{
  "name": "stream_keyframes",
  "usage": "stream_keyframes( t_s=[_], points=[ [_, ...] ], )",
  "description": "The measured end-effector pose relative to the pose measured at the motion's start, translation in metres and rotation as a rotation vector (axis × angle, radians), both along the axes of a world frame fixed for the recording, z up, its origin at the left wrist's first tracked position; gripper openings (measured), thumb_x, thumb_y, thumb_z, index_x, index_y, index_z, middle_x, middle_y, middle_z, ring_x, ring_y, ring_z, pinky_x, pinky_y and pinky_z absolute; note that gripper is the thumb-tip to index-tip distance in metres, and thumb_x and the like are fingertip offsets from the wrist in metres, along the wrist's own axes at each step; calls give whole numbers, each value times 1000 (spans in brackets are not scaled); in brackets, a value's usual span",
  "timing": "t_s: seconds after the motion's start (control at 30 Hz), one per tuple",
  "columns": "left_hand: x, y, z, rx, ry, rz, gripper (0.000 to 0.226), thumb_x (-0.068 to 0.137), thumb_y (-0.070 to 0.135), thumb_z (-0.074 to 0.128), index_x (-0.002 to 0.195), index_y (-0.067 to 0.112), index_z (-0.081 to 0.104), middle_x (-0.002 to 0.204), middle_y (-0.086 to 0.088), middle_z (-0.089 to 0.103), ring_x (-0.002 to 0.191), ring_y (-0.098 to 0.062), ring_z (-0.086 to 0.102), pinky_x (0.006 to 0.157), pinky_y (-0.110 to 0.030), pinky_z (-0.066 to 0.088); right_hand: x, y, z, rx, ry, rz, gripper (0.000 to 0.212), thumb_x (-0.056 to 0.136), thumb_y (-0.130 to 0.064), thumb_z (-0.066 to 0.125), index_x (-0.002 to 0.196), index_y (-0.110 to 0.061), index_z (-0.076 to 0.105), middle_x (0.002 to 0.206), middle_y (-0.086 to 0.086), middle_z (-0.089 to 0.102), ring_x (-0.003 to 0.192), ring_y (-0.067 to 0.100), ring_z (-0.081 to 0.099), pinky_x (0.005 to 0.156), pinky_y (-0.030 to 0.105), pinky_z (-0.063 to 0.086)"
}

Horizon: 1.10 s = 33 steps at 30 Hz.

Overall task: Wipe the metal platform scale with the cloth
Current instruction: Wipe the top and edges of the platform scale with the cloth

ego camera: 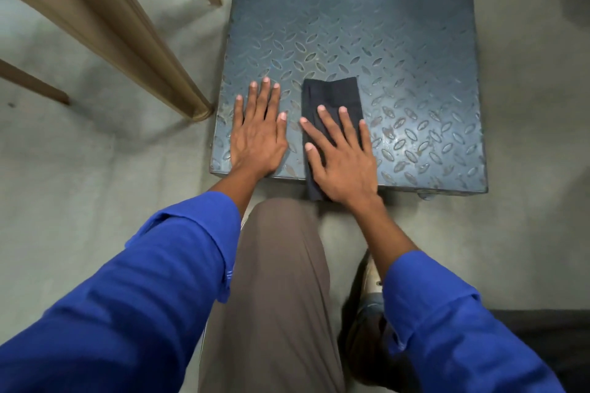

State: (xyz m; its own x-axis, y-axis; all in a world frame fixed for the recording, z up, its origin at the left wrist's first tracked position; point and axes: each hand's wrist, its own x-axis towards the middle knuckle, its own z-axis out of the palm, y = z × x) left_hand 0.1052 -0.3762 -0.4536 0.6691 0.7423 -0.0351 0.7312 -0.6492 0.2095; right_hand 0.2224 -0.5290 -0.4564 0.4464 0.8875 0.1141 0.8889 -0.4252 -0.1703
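One metal platform scale (383, 57) stood on the grey floor (95, 185), its blue tread plate bearing one dark folded cloth (332, 92) and two hands. The cloth lay near the plate's 6 o'clock edge, its near end hanging over that edge. The right hand (341, 156) lay flat on the cloth, fingers straight and spread, not curled round it; the cloth reached out from under the fingertips toward 12 o'clock. The left hand (258, 134) rested flat on bare plate, fingers straight, just beside the cloth at its 9 o'clock. Three tan furniture legs (127, 41) stood at the scale's 9 to 11 o'clock.
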Motion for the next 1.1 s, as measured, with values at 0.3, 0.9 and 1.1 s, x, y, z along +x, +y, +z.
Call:
stream_keyframes(
  t_s=[0.3, 0.9, 1.1],
  points=[
    [2, -3, -2, 11, 4, 22, 63, 113, 40, 11, 171, 19, 1, 179, -1, -5, 165, -22, -10, 133, -51, -2, -28, 15, 0, -1, 43, -257, 55, 110, -50, 27, 164, -43, 23, 175, -6, 13, 162, 26, 4, 128, 60, 7],
    [39, 41, -2, 14, 10, 11, 63, 111, 42, 10, 171, 27, -1, 179, 0, -7, 165, -26, -11, 132, -56, -3, 81, 64, 6, -6, 145, -472, 58, 107, -57, 19, 164, -46, 19, 175, -8, 10, 162, 25, 1, 128, 59, 3],
    [58, 60, 3, -6, 4, 5, 63, 110, 38, 15, 171, 27, 4, 179, 1, -4, 165, -25, -9, 132, -56, -3, 80, 78, 3, -10, -13, 52, 55, 109, -57, 25, 162, -47, 24, 173, -10, 19, 162, 22, 11, 129, 55, 9]
  ],
)
